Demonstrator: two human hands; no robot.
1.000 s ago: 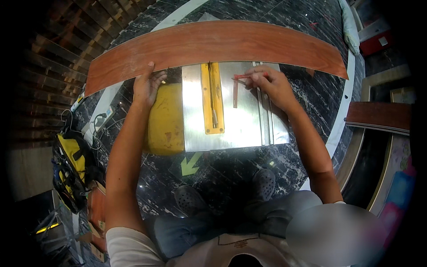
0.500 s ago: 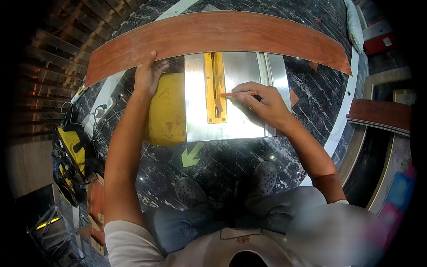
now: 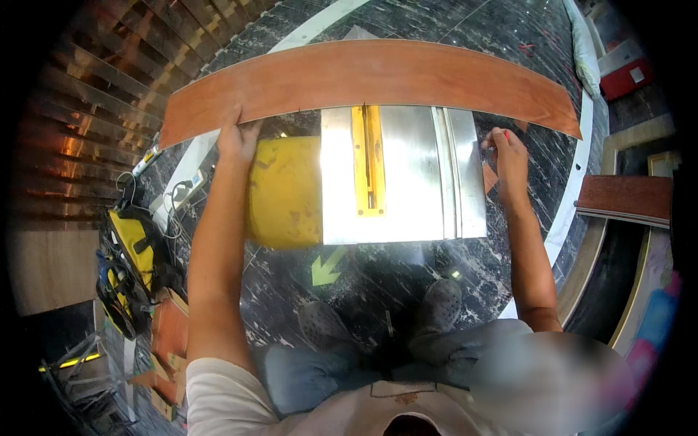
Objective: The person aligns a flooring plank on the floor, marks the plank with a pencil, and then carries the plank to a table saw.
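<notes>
A long reddish-brown wood plank (image 3: 378, 73) lies across the far edge of a table saw's bare metal top (image 3: 411, 174). My left hand (image 3: 237, 139) grips the plank's near edge left of the saw, thumb on its upper face and fingers underneath. A yellow insert (image 3: 360, 182) with a dark slot runs down the metal top; the saw's yellow body (image 3: 285, 190) shows at its left. My right hand (image 3: 511, 156) is beside the top's right edge, just short of the plank, fingers curled round a red pencil (image 3: 507, 134) that is mostly hidden.
Small wood scraps (image 3: 490, 177) lie on the dark marbled floor right of the saw. At the left are a power strip with cords (image 3: 180, 190), a yellow-and-black tool bag (image 3: 134, 251) and brown offcuts (image 3: 169, 334). More brown planks (image 3: 625, 198) rest at the right.
My right hand has moved from the yellow insert to beyond the top's right edge, keeping the pencil. A small brown scrap on the insert is gone. The whole view has shifted slightly.
</notes>
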